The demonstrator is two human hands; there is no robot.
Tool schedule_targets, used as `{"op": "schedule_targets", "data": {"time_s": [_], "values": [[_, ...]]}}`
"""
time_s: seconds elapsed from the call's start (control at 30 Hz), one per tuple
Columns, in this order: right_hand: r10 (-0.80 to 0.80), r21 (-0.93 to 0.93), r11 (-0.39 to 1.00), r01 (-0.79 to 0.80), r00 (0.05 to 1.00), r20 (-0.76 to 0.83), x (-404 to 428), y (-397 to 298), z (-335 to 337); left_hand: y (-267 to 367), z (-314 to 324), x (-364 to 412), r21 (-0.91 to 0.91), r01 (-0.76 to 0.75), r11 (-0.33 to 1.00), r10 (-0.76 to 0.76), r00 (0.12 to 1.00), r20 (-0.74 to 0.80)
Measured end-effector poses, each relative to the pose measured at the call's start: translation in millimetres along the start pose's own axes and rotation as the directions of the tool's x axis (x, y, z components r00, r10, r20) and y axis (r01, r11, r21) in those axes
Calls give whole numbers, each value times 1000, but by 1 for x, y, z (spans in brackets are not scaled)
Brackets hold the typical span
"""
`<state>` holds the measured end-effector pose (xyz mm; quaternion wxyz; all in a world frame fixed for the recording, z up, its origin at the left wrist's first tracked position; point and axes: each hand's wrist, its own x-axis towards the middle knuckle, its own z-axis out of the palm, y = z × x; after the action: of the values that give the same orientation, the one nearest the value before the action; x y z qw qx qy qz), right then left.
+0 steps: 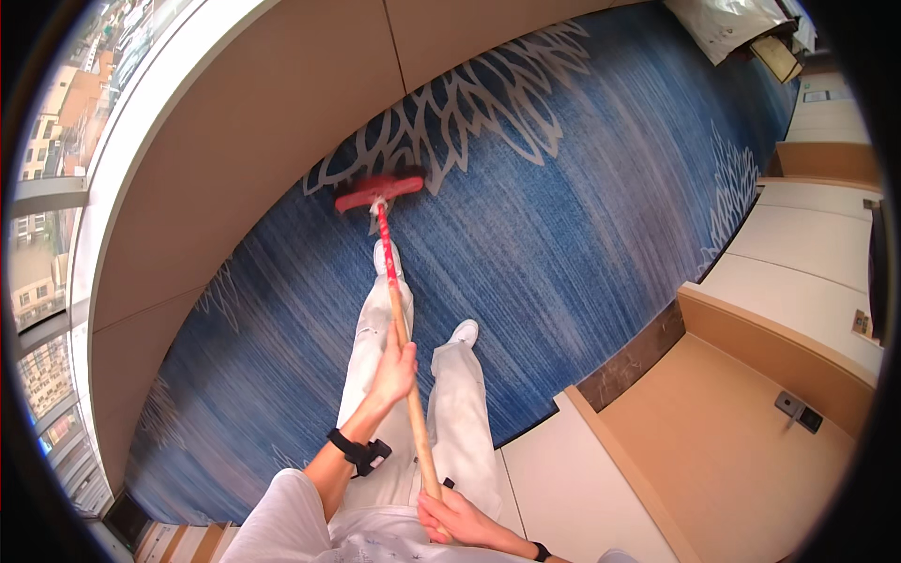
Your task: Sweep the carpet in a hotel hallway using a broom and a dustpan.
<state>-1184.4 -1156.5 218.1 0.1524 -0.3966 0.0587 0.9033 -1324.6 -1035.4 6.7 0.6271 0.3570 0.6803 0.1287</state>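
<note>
A push broom with a red head (380, 193) and a wooden handle (420, 429) reaches forward from my body; its bristles are dark and blurred. The head lies on the blue patterned carpet (521, 281), just beyond my front shoe. My left hand (395, 369) is wrapped around the middle of the handle, and a black strap with a small device sits on that wrist. Near the handle's end, by my waist, my right hand (450, 516) grips the wood. Red and white wrapping covers the handle's upper section close to the head.
A beige panelled wall (232, 141) curves along the left and front, below windows. On the right stand a wooden door (718, 429) with a handle and white wall panels. A silvery bag (725, 24) lies at the upper right. My white shoes are on the carpet behind the broom head.
</note>
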Motion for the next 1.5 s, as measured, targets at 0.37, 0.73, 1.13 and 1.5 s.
{"op": "schedule_targets", "data": {"time_s": [0.37,0.73,1.13,1.5], "values": [[-186,126,952,278,857,-480,104,-48,-21,73,51,120,81,-155,985,120,936,331],[-93,44,991,127,883,-459,305,-126,65,70,-129,251,126,-130,983,95,963,253],[185,-246,928,-282,917,-352,214,-24,86,-63,-150,103,-159,-112,981,113,994,-3],[255,-415,831,-372,916,-310,50,37,18,-124,-51,-63,-262,154,953,-209,958,-196]]}}
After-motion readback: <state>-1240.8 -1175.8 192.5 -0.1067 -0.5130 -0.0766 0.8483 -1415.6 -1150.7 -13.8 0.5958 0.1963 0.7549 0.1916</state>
